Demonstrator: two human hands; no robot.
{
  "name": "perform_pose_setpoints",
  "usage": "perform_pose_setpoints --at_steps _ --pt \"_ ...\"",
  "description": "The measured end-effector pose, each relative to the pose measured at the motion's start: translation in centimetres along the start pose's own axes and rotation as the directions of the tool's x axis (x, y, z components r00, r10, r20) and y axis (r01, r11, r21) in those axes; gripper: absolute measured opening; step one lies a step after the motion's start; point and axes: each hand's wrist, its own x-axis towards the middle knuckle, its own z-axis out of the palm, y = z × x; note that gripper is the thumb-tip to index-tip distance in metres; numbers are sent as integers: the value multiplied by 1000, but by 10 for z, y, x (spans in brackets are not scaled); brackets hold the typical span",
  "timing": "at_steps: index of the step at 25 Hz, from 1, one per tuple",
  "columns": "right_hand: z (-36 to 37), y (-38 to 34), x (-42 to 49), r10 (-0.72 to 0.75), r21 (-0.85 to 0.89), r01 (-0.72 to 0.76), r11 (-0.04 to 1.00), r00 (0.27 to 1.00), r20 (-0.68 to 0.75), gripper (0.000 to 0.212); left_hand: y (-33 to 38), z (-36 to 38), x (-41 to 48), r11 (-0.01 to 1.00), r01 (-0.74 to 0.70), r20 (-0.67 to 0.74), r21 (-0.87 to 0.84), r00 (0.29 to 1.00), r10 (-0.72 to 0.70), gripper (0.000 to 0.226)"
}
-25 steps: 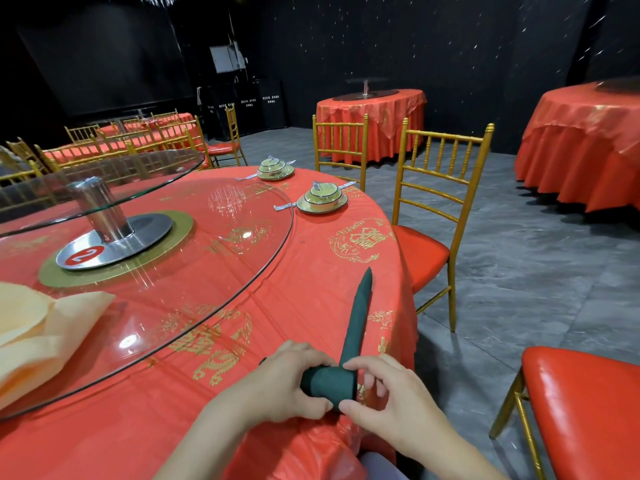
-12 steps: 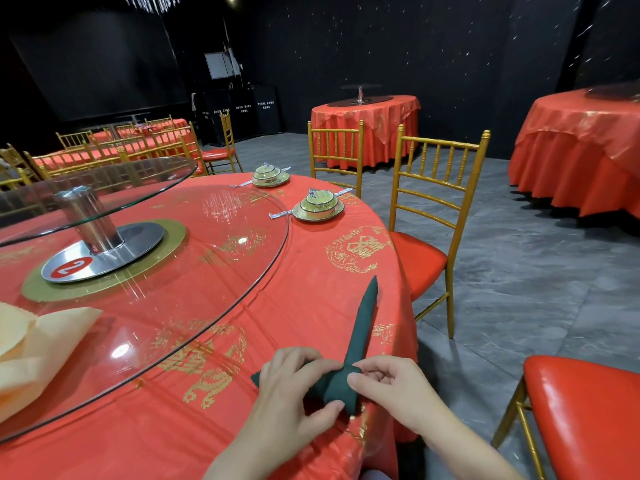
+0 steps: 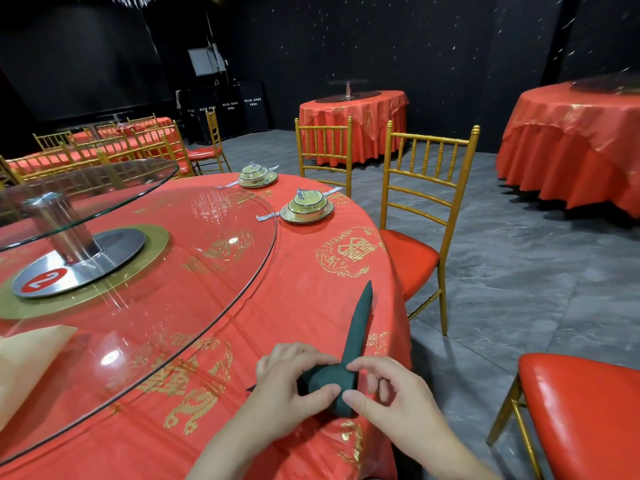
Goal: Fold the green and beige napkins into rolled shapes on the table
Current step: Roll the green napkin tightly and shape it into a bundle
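A dark green napkin, folded into a long narrow strip, lies on the red tablecloth near the table's right edge, its point aimed away from me. Its near end is rolled into a thick coil. My left hand grips the coil from the left, thumb under it and fingers over the top. My right hand pinches the coil's right end between thumb and forefinger. A beige napkin lies unfolded on the glass turntable at the far left, partly cut off by the frame.
A large glass turntable covers the table's middle, with a smaller raised glass tier on a metal post. Two bowl-and-plate settings stand at the far edge. Gold chairs with red seats ring the table; one seat is close on my right.
The coil at the napkin's near end has grown thicker as both hands rolled it. The napkin's pointed tip has shifted slightly right and farther away.
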Motion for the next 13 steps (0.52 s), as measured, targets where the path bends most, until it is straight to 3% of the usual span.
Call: perform_pose_setpoints --at_steps 3,6,9,13 --pt "-1 4 13 84 129 -83 988 996 0 25 -1 3 1 996 -51 -135 70 989 60 41" --pt "-4 9 26 139 185 -141 972 990 28 19 -4 4 -4 992 -75 -252 102 963 99 34" --pt "-5 12 37 156 179 -156 971 988 15 10 -7 5 -5 983 -109 -212 148 967 139 38" --pt "-12 17 49 169 137 -171 976 985 23 25 -4 4 8 981 -58 -163 183 983 88 47"
